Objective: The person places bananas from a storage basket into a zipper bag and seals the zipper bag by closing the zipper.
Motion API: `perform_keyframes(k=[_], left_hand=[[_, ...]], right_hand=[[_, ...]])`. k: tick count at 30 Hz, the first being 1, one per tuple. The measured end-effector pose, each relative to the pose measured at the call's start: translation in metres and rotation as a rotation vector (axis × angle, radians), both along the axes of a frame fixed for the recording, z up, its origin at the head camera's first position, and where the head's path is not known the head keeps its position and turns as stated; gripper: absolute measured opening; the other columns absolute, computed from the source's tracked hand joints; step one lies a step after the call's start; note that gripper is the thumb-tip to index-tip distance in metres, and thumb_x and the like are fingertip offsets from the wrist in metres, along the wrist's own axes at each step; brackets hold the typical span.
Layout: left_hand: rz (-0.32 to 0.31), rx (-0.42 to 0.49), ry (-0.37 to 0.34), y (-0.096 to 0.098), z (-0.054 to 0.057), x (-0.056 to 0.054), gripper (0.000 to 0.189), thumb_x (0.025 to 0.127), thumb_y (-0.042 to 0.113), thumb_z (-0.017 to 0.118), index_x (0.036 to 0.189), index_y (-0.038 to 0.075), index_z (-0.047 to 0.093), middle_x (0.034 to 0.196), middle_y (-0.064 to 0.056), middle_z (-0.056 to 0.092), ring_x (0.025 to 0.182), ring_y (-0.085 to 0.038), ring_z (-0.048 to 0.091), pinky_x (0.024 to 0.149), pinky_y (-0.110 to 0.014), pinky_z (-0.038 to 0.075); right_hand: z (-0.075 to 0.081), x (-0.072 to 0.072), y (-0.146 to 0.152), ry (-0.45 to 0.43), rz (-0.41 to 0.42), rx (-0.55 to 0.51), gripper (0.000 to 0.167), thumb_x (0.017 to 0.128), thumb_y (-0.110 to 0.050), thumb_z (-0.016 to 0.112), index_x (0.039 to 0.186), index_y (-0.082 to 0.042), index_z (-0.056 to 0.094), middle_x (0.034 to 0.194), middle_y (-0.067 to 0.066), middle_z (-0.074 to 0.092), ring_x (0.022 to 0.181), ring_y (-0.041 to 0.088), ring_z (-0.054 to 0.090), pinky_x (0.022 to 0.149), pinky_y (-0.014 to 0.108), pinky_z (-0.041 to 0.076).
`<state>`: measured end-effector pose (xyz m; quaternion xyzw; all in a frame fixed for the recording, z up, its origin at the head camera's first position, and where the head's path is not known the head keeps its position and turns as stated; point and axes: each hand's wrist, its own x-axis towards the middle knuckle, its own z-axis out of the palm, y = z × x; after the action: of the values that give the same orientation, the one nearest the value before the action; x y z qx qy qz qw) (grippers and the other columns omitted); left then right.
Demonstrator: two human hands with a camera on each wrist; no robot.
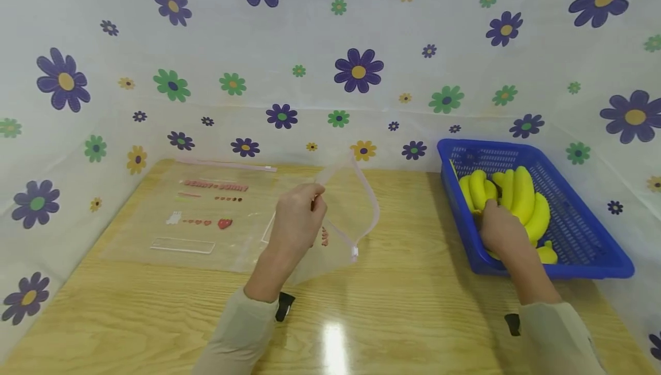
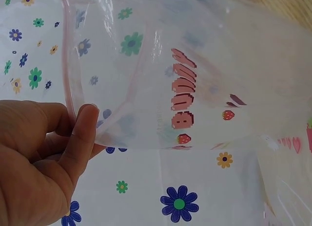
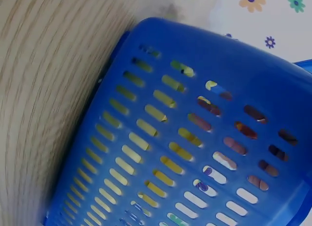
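Observation:
In the head view my left hand [image 1: 296, 217] pinches the top edge of a clear zip bag [image 1: 343, 257], whose mouth gapes toward the right. The left wrist view shows the thumb and fingers of that left hand [image 2: 51, 160] on the bag's pink zip edge, near pink lettering and strawberry prints. Over on the right, my right hand [image 1: 503, 229] reaches into a blue basket [image 1: 583, 272] and grips a bunch of bananas [image 1: 477, 188] at its lower end; its fingertips are mostly hidden. More bananas [image 1: 524, 197] lie beside it. The right wrist view shows mainly the slotted basket wall [image 3: 161, 119].
A second clear zip bag [image 1: 170, 254], printed with a bunny and hearts, lies flat on the left of the wooden table [image 1: 403, 306]. Flower-patterned sheeting [image 1: 310, 31] encloses the back and sides.

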<state>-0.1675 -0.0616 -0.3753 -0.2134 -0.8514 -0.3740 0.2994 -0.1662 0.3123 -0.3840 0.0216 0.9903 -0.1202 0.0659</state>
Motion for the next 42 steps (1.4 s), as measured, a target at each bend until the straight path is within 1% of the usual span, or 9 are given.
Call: perform_keyframes(k=[5,7,12,15,19,23,30,38,42], left_hand=[[0.012,-0.007,-0.006,0.0,0.001,0.0,0.016,0.086,-0.012,0.059,0.094,-0.01,0.073,0.09,-0.021,0.073,0.065,-0.022,0.063,0.056,-0.03,0.054],[0.017,-0.01,-0.008,0.0,0.001,-0.001,0.015,0.086,-0.011,0.06,0.094,-0.009,0.072,0.09,-0.021,0.073,0.066,-0.022,0.063,0.057,-0.03,0.054],[0.024,-0.013,0.0,-0.001,0.0,-0.001,0.015,0.085,-0.012,0.06,0.093,-0.008,0.073,0.089,-0.02,0.073,0.069,-0.024,0.066,0.058,-0.032,0.055],[0.03,-0.018,0.002,-0.002,-0.001,-0.001,0.015,0.085,-0.012,0.06,0.092,-0.008,0.073,0.089,-0.02,0.073,0.071,-0.024,0.067,0.06,-0.032,0.056],[0.038,-0.026,0.003,-0.002,-0.002,-0.002,0.016,0.085,-0.012,0.06,0.092,-0.007,0.073,0.09,-0.019,0.073,0.071,-0.023,0.067,0.06,-0.032,0.056],[0.022,-0.028,0.004,-0.002,-0.003,-0.002,0.016,0.085,-0.012,0.06,0.093,-0.008,0.073,0.09,-0.019,0.073,0.071,-0.023,0.067,0.059,-0.031,0.056],[0.023,-0.044,0.001,0.0,-0.005,-0.002,0.015,0.085,-0.011,0.06,0.093,-0.007,0.073,0.09,-0.019,0.073,0.073,-0.024,0.068,0.062,-0.033,0.057],[0.042,-0.057,0.009,0.0,-0.006,-0.003,0.015,0.085,-0.011,0.061,0.093,-0.006,0.073,0.089,-0.017,0.073,0.072,-0.024,0.067,0.062,-0.033,0.057],[0.039,-0.058,0.004,-0.001,-0.008,-0.004,0.014,0.085,-0.011,0.061,0.093,-0.007,0.072,0.089,-0.018,0.073,0.069,-0.022,0.065,0.06,-0.032,0.056]], right_hand=[[0.003,0.001,-0.001,0.078,-0.074,-0.116,0.04,0.102,-0.008,0.039,0.129,0.021,0.032,0.112,0.04,0.052,0.098,0.05,0.056,0.076,0.054,0.051],[0.006,0.003,-0.002,0.115,-0.109,-0.189,0.045,0.102,-0.008,0.037,0.134,0.023,0.03,0.121,0.044,0.047,0.101,0.052,0.054,0.077,0.054,0.05],[0.011,0.009,-0.005,0.218,-0.191,-0.375,0.051,0.098,-0.009,0.041,0.138,0.021,0.03,0.118,0.039,0.048,0.088,0.041,0.055,0.067,0.039,0.049],[0.01,0.011,-0.008,0.25,-0.236,-0.444,0.055,0.093,-0.009,0.046,0.14,0.018,0.034,0.125,0.037,0.049,0.098,0.045,0.056,0.074,0.045,0.054],[0.008,0.014,-0.008,0.238,-0.287,-0.438,0.059,0.089,-0.011,0.055,0.139,0.016,0.04,0.131,0.037,0.051,0.112,0.051,0.054,0.085,0.055,0.053],[0.006,0.023,0.0,0.208,-0.306,-0.367,0.055,0.089,-0.013,0.059,0.134,0.016,0.046,0.128,0.037,0.054,0.106,0.049,0.057,0.077,0.051,0.055],[0.01,0.032,0.009,0.171,-0.311,-0.297,0.056,0.102,-0.024,0.044,0.139,0.016,0.031,0.122,0.039,0.05,0.094,0.049,0.057,0.068,0.049,0.05],[0.007,0.03,0.012,0.283,-0.45,-0.35,0.052,0.095,-0.019,0.057,0.131,0.015,0.043,0.124,0.038,0.053,0.105,0.052,0.055,0.08,0.057,0.054],[0.007,0.03,0.013,0.315,-0.514,-0.39,0.053,0.094,-0.018,0.057,0.134,0.014,0.044,0.127,0.037,0.052,0.11,0.052,0.053,0.085,0.058,0.053]])
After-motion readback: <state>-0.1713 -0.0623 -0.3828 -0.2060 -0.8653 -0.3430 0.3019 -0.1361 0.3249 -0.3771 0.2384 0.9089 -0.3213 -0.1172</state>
